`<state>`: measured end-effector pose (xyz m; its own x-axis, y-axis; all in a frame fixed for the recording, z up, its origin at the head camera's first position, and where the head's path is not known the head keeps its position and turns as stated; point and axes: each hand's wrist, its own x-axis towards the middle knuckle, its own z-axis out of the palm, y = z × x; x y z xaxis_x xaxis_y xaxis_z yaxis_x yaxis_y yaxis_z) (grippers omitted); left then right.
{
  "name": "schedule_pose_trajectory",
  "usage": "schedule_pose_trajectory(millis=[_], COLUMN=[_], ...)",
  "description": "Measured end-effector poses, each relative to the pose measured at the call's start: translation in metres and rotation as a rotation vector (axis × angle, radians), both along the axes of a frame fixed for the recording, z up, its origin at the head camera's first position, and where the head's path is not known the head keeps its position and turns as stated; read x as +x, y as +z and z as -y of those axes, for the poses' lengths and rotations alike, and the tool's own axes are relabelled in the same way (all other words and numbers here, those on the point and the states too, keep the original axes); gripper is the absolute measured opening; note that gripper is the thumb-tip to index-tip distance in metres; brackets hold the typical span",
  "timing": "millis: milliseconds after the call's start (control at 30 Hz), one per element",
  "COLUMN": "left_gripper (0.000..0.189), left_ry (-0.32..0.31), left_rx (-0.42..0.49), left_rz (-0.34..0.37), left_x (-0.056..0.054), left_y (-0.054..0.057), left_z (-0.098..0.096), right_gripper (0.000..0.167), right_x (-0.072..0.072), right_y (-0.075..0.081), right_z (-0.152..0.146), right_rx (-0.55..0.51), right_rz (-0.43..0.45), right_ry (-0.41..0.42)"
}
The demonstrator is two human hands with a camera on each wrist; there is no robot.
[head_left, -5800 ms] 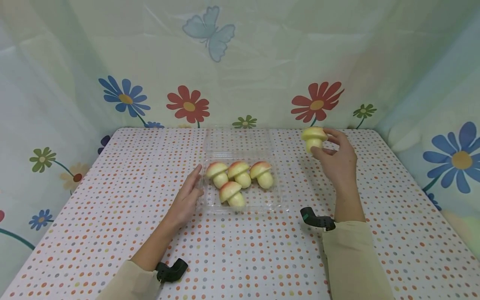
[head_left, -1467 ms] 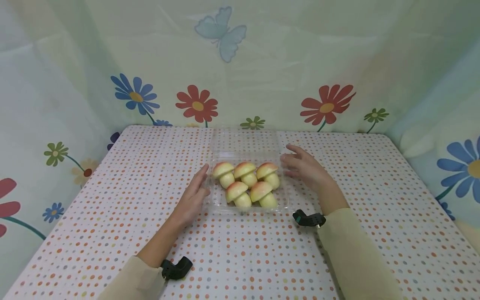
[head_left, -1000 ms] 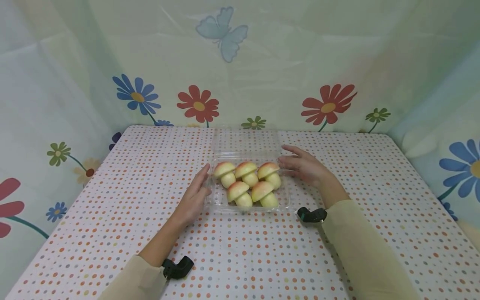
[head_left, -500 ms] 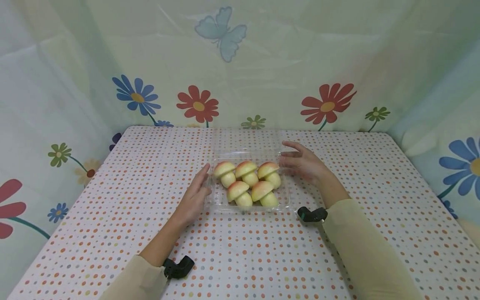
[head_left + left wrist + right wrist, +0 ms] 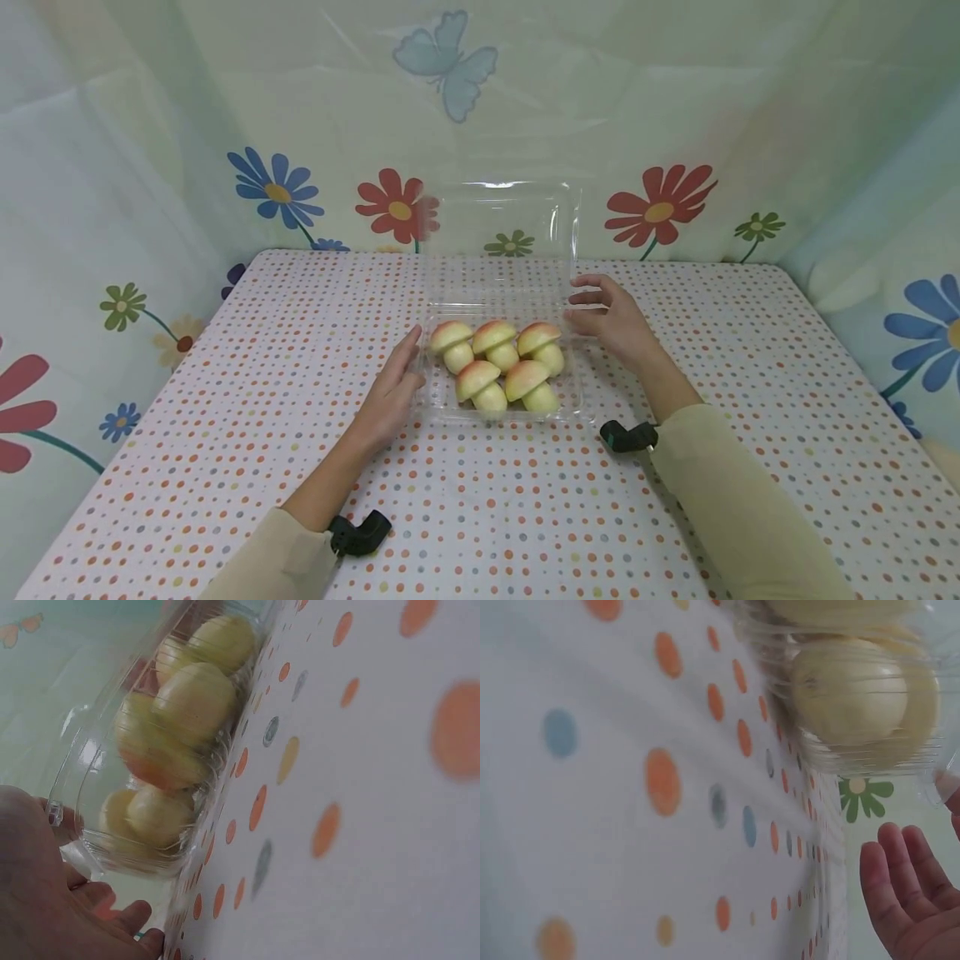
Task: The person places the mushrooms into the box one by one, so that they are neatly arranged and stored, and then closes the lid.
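A clear plastic clamshell container (image 5: 506,414) sits mid-table, its lid (image 5: 498,221) tilted up at the back. Several pale yellow-green mushroom-shaped pieces (image 5: 534,385) with reddish caps lie inside in two rows. My left hand (image 5: 386,392) rests against the container's left side with fingers extended; the left wrist view shows the thumb (image 5: 64,821) at the rim. At the back right corner, my right hand (image 5: 618,321) is beside the lid's lower edge. In the right wrist view its fingers (image 5: 911,874) are nearly straight, and its thumb touches the clear plastic.
The table carries a white cloth with coloured dots (image 5: 480,517). A curtain printed with flowers and a butterfly (image 5: 447,65) hangs behind and at both sides. Black wrist-camera mounts (image 5: 360,533) stick out from both sleeves.
A mushroom-shaped piece once held in my right hand now lies in the container's front row. The lid has since swung upward from lying back. My left hand has stayed at the side.
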<state>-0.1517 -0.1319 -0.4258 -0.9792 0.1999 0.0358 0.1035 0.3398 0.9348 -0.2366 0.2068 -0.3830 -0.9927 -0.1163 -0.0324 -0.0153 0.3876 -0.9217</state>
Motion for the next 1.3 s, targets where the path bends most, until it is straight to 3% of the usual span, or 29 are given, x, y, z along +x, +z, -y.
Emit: schedule_pose_trajectory(millis=[167,433,767,1033,1300], left_gripper=[0.072,0.071,0.072,0.069,0.068], left_ry=[0.02,0.017,0.01,0.02,0.013], left_rx=[-0.012,-0.001,0.017,0.007,0.005], left_rz=[0.009,0.004,-0.004,-0.008,-0.029], left_x=[0.0,0.0,-0.001,-0.001,0.0], left_y=[0.0,-0.002,-0.002,0.0,-0.001], left_z=[0.001,0.002,-0.001,-0.002,-0.002], right_gripper=[0.044,0.037,0.066,0.053,0.056], right_x=[0.004,0.011,0.024,0.031,0.047], right_y=[-0.001,0.001,0.005,0.007,0.011], right_z=[0.001,-0.005,-0.012,-0.011,-0.011], right_rx=[0.073,0.095,0.036,0.111,0.101], right_rz=[-0.074,-0.12,-0.06,0.025,0.073], right_ry=[-0.042,-0.01,0.064,0.076,0.15])
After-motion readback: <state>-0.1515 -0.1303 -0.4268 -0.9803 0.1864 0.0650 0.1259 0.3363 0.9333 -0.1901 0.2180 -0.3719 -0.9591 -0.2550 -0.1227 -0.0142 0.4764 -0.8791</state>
